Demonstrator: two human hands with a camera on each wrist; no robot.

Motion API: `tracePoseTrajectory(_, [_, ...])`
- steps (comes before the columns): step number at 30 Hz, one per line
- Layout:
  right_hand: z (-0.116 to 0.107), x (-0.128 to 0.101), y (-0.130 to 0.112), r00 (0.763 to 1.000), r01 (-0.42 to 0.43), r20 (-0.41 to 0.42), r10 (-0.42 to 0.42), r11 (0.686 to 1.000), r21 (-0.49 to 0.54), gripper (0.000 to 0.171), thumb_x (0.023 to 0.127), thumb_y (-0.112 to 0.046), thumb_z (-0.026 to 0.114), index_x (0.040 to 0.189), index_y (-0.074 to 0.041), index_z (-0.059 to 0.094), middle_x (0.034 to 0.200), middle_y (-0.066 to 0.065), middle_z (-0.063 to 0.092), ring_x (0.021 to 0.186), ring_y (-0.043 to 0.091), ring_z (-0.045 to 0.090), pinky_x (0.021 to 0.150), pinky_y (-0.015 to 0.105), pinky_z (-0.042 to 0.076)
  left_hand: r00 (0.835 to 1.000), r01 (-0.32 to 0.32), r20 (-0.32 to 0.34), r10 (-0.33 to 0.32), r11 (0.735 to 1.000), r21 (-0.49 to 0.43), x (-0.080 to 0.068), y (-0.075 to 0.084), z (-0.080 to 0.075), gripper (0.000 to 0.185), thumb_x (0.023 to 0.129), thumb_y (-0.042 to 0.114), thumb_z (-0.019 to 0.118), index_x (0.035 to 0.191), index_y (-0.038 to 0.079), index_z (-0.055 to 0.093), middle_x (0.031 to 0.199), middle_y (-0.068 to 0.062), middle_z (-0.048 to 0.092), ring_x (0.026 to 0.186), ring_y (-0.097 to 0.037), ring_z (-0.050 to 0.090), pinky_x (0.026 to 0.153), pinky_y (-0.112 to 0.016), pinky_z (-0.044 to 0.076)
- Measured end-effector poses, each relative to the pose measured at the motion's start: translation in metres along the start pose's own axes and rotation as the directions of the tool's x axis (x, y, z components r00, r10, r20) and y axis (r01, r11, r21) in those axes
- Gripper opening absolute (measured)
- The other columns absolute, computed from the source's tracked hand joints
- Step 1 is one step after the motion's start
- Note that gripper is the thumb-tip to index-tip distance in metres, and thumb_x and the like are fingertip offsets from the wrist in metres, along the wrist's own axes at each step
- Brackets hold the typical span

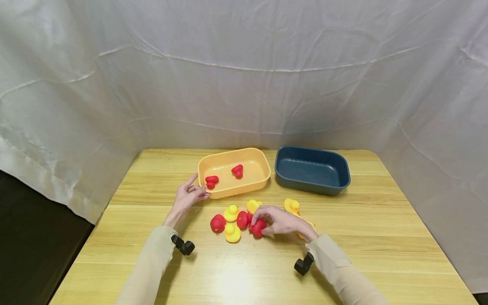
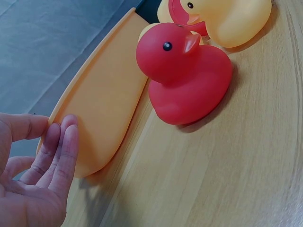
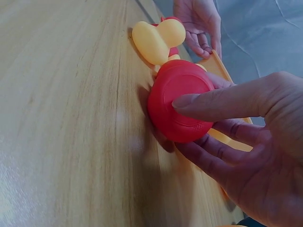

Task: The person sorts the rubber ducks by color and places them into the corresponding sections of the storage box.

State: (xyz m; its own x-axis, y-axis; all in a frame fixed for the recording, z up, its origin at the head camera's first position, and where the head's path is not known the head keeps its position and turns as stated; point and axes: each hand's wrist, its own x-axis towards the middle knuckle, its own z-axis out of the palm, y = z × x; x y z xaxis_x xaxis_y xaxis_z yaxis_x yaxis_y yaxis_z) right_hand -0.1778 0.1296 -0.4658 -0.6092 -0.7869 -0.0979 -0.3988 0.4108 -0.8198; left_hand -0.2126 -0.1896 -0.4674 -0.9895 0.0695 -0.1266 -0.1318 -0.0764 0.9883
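At its near left corner, the light-orange bin has its rim pinched by my left hand, with fingertips against the outer wall. Two red rubber ducks lie on their sides inside it. My right hand grips a red rubber duck, the thumb pressed on its flat base and the other fingers round the far side. To the left of that hand is a cluster of ducks, among them a red duck and a yellow duck. The right hand partly hides the ones beside it.
A dark blue bin stands right of the orange one, with nothing seen in it. More yellow ducks lie beyond the right wrist, partly covered. The wooden table ends at a pale curtain behind and at the sides.
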Motion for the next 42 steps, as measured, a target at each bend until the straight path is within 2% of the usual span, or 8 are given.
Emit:
tracePoseTrajectory(6, [0.0, 0.001, 0.001, 1.0, 0.02, 0.005, -0.02, 1.0, -0.008, 0.027, 0.075, 0.0, 0.066, 0.096, -0.016, 0.059, 0.101, -0.004, 0.057, 0.093, 0.013, 0.05, 0.083, 0.026, 0.048, 0.999, -0.031, 0.006, 0.031, 0.999, -0.014, 0.001, -0.004, -0.001, 0.072, 0.085, 0.004, 0.057, 0.143, 0.006, 0.015, 0.074, -0.003, 0.064, 0.074, -0.019, 0.068, 0.078, -0.037, 0.054])
tracePoseTrajectory(12, [0.0, 0.002, 0.001, 1.0, 0.005, 0.008, -0.005, 0.999, -0.037, 0.027, 0.074, -0.002, 0.067, 0.096, -0.016, 0.059, 0.098, -0.007, 0.06, 0.089, 0.011, 0.052, 0.081, 0.023, 0.048, 0.999, -0.037, -0.001, 0.037, 0.999, -0.018, 0.001, -0.004, -0.001, 0.072, 0.084, 0.005, 0.059, 0.143, 0.007, 0.016, 0.073, -0.001, 0.063, 0.073, -0.018, 0.068, 0.081, -0.042, 0.051])
tracePoseTrajectory(16, [0.0, 0.002, 0.002, 1.0, 0.004, 0.002, -0.004, 0.999, -0.05, 0.028, 0.074, -0.003, 0.068, 0.096, -0.017, 0.058, 0.098, -0.009, 0.059, 0.088, 0.01, 0.052, 0.08, 0.022, 0.048, 0.999, -0.046, 0.0, 0.046, 0.999, -0.022, 0.002, -0.007, -0.001, 0.073, 0.084, 0.007, 0.06, 0.142, 0.005, 0.016, 0.074, -0.002, 0.063, 0.074, -0.019, 0.068, 0.077, -0.037, 0.054])
tracePoseTrajectory(19, [-0.001, 0.001, 0.002, 1.0, 0.012, 0.002, -0.012, 0.999, -0.037, 0.029, 0.074, -0.003, 0.068, 0.097, -0.016, 0.058, 0.099, -0.007, 0.059, 0.089, 0.01, 0.053, 0.08, 0.021, 0.049, 0.998, -0.057, 0.007, 0.058, 0.998, -0.022, 0.003, -0.009, -0.002, 0.075, 0.083, 0.008, 0.061, 0.142, 0.005, 0.016, 0.075, -0.002, 0.064, 0.074, -0.019, 0.068, 0.075, -0.033, 0.056])
tracePoseTrajectory(25, [-0.003, 0.001, 0.0, 1.0, 0.019, -0.007, -0.019, 1.0, 0.0, 0.03, 0.075, -0.002, 0.067, 0.099, -0.014, 0.056, 0.1, -0.003, 0.058, 0.089, 0.013, 0.055, 0.08, 0.025, 0.051, 0.998, -0.064, 0.022, 0.065, 0.998, -0.022, 0.005, -0.012, -0.004, 0.077, 0.082, 0.012, 0.062, 0.143, 0.006, 0.015, 0.076, -0.001, 0.065, 0.075, -0.018, 0.068, 0.077, -0.035, 0.055])
tracePoseTrajectory(34, [-0.005, 0.002, -0.002, 0.998, -0.005, -0.068, 0.007, 0.999, 0.033, 0.032, 0.075, -0.009, 0.068, 0.103, -0.016, 0.054, 0.1, -0.003, 0.058, 0.088, 0.016, 0.057, 0.082, 0.025, 0.05, 0.998, -0.062, 0.017, 0.062, 0.998, -0.012, 0.004, -0.011, -0.004, 0.077, 0.082, 0.012, 0.063, 0.143, 0.007, 0.016, 0.076, -0.002, 0.064, 0.076, -0.019, 0.068, 0.075, -0.032, 0.055])
tracePoseTrajectory(39, [-0.005, 0.004, -0.005, 0.994, 0.003, -0.113, 0.005, 0.997, 0.075, 0.034, 0.075, -0.007, 0.068, 0.105, -0.013, 0.053, 0.101, 0.0, 0.058, 0.087, 0.016, 0.058, 0.083, 0.023, 0.05, 0.999, -0.036, 0.001, 0.036, 0.999, -0.011, 0.004, -0.008, -0.003, 0.074, 0.083, 0.008, 0.06, 0.143, 0.008, 0.016, 0.074, -0.001, 0.063, 0.076, -0.02, 0.068, 0.074, -0.031, 0.056])
tracePoseTrajectory(42, [-0.006, 0.003, -0.014, 0.99, 0.003, -0.144, 0.012, 0.995, 0.102, 0.035, 0.075, -0.006, 0.068, 0.107, -0.009, 0.053, 0.103, 0.003, 0.057, 0.088, 0.019, 0.058, 0.085, 0.026, 0.05, 0.999, -0.031, -0.006, 0.031, 0.999, -0.016, 0.003, -0.007, -0.001, 0.072, 0.084, 0.006, 0.059, 0.143, 0.009, 0.017, 0.074, -0.002, 0.063, 0.075, -0.02, 0.068, 0.074, -0.031, 0.056])
